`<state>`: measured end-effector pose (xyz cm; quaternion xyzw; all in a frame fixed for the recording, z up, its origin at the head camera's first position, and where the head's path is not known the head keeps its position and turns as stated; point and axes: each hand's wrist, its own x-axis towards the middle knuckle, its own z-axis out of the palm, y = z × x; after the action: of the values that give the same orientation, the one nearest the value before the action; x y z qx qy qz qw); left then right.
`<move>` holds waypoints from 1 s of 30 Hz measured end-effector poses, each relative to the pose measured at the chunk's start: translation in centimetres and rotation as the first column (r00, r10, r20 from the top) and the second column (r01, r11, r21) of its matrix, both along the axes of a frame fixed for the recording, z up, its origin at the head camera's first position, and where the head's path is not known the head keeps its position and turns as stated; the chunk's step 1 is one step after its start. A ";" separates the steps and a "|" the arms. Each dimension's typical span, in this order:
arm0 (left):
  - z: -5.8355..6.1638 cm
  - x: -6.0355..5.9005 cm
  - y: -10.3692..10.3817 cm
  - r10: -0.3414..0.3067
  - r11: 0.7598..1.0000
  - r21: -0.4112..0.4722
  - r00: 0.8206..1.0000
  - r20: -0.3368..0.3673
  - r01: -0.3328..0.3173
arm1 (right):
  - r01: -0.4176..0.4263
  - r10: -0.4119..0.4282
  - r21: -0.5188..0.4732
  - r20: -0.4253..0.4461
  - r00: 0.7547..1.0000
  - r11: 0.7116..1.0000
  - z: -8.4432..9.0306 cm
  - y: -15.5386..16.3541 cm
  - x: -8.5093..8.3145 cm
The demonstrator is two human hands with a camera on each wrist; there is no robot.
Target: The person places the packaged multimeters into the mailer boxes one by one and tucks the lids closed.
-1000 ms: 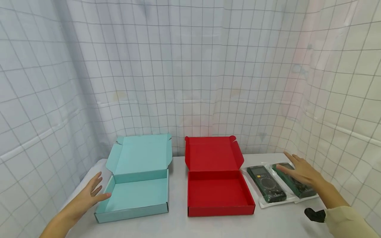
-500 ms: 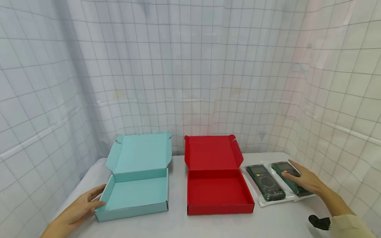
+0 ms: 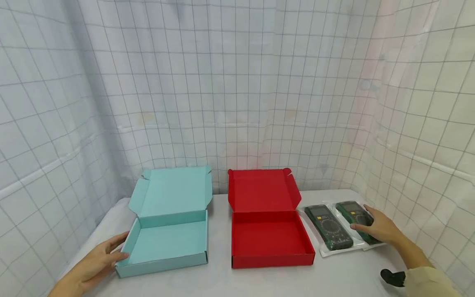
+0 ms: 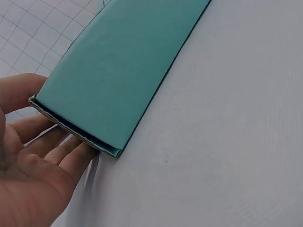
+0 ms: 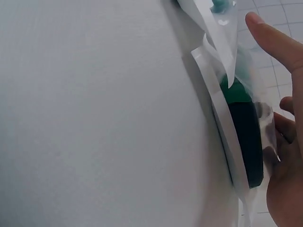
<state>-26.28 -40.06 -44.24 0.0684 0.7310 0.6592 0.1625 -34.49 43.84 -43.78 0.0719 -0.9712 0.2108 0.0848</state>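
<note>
Turquoise cardboard box (image 3: 168,239): its near left corner is gripped by the left hand (image 3: 94,263), the thumb over the wall and the other fingers along the outer side; the left wrist view shows the dark, slotted cardboard edge at this corner.
Right hand (image 3: 384,227): arched over a green-and-black rectangular multimeter (image 3: 354,213), thumb toward its lower face, other fingers by its right edge; whether they grip it or only rest there cannot be told, as the packaging and the meter hide the fingertips in the right wrist view.
Second green-and-black multimeter (image 3: 329,227): just left of the first, dial and screen up; both lie slanted in clear plastic packaging (image 3: 328,252) with a white backing.
Cream fabric sleeve (image 3: 430,280): on the right forearm, with a small black object (image 3: 393,278) beside the cuff.
Red cardboard box (image 3: 272,260): between the turquoise box and the multimeters, apart from the turquoise one.
Lids: both raised at the back, side flaps spread.
White surface (image 3: 219,284): under boxes and meters.
White grid-lined curtain (image 3: 237,82): behind and along both sides.
</note>
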 end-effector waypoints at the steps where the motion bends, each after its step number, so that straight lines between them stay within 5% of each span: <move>1: -0.1 0.0 0.0 0.004 1.000 0.005 1.000 0.004 -0.004 | 0.007 -0.007 0.006 0.000 1.000 1.000 -0.2 0.1 -0.1; 9: -0.3 -0.1 -0.2 0.021 1.000 0.018 1.000 0.015 -0.021 | 0.039 -0.039 0.031 -0.020 0.999 0.999 -0.8 0.3 -0.4; 16: -0.1 -0.2 -0.5 0.000 1.000 -0.026 1.000 0.008 0.000 | 0.064 -0.069 0.088 0.061 0.996 0.994 -0.5 0.5 -1.2; 30: 0.1 -0.2 -0.2 0.017 1.000 -0.009 0.999 0.029 -0.017 | 0.134 -0.125 -0.059 0.137 0.983 0.989 0.2 0.4 -1.2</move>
<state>-26.48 -40.28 -44.12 0.0520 0.7319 0.6584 0.1676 -35.64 44.21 -43.62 -0.0086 -0.9696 0.2419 0.0358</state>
